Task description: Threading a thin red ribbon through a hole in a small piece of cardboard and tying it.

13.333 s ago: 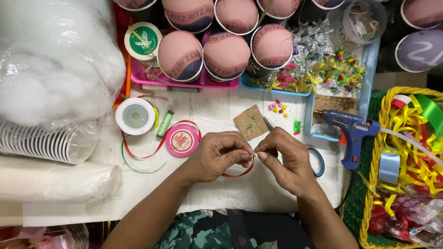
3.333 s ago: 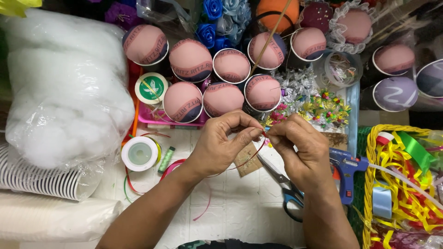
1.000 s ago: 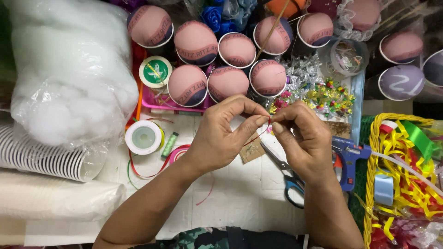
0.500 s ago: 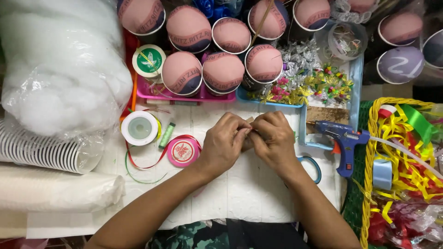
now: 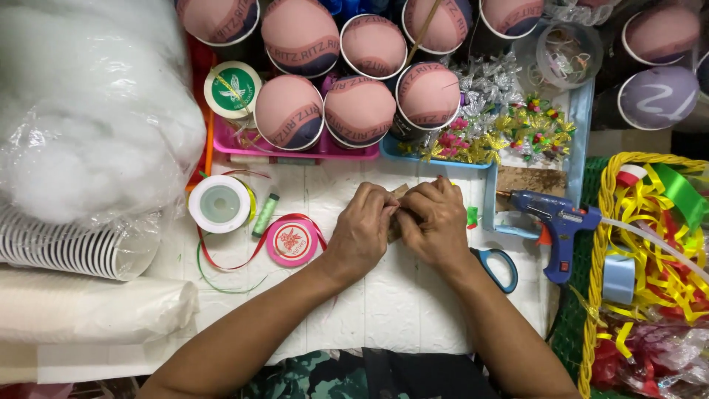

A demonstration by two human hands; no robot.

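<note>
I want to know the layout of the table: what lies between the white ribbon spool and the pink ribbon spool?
In the head view, a small green thread spool lies between the white ribbon spool and the pink ribbon spool, with loose red ribbon curling beside it.

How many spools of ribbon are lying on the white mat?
2: a white spool at the mat's left edge, and a pink spool just right of it, beside the left hand. More may be hidden.

Both forearms are bare to the elbow, with no sleeves, watch or rings showing on the left hand or right hand (fingertips hidden). A green camouflage-patterned garment covers the lap.
</note>
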